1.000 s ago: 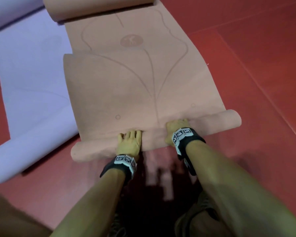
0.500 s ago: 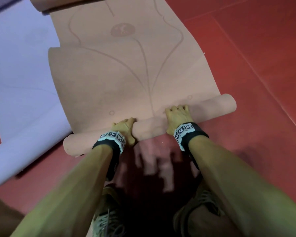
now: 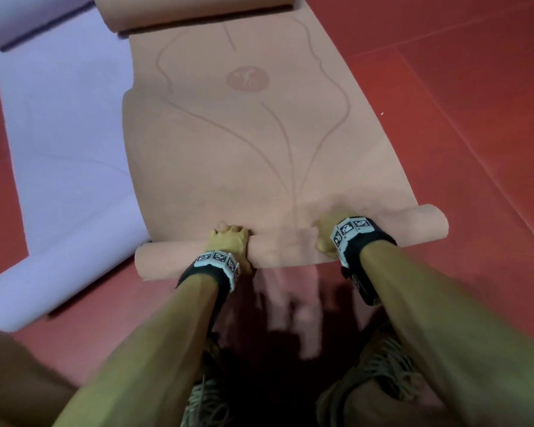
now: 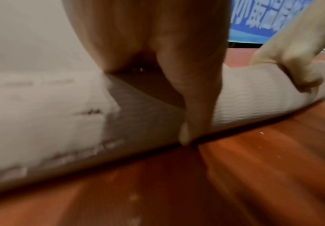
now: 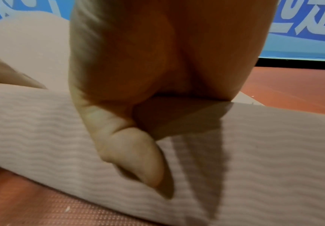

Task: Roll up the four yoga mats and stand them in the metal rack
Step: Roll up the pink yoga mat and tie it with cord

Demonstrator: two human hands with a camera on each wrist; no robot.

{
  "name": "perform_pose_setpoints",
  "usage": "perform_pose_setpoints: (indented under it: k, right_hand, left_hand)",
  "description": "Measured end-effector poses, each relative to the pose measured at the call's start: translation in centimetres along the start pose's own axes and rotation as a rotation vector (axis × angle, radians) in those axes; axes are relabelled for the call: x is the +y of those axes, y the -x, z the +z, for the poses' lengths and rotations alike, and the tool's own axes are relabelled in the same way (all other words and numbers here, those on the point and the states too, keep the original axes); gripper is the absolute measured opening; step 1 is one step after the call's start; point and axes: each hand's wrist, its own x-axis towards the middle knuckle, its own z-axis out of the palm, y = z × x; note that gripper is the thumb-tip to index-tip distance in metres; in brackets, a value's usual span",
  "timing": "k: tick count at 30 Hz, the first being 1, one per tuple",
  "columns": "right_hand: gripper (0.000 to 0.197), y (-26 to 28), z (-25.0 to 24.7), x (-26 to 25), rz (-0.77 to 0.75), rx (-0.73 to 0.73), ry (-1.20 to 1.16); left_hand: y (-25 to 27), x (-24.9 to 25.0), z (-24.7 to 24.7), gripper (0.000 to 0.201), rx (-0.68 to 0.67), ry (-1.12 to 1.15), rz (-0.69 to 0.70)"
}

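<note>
While both hands bear down on it, the pink mat's roll (image 3: 290, 245) lies crosswise on the red floor (image 3: 460, 103), its long axis running from about 8 o'clock to 2 o'clock in the head view. The left hand (image 3: 230, 241) curls over the roll near its left third, thumb (image 4: 194, 122) pressed down the near side; the right hand (image 3: 327, 234) wraps it right of centre, thumb (image 5: 138, 156) likewise on the near face. Each grip is clamped on the roll.

From the hands the unrolled pink mat (image 3: 244, 143) stretches away toward 12 o'clock, its far end already curled (image 3: 198, 10). So the next push should probably go straight toward 12 o'clock, square to the roll's axis. Its right end sits farther forward than the left, so the left hand likely needs to drive a little more to keep the edges from telescoping.

A lilac mat (image 3: 59, 149) lies flat at 10 o'clock, partly under the pink one. No rack shows.
</note>
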Motion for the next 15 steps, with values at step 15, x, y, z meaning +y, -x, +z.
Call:
perform_pose_setpoints:
  k: [15]
  right_hand:
    - [0.088, 1.4, 2.2, 0.4, -0.025, 0.028, 0.054]
  left_hand:
    - [0.0, 1.4, 1.2, 0.092, 0.031, 0.148, 0.176]
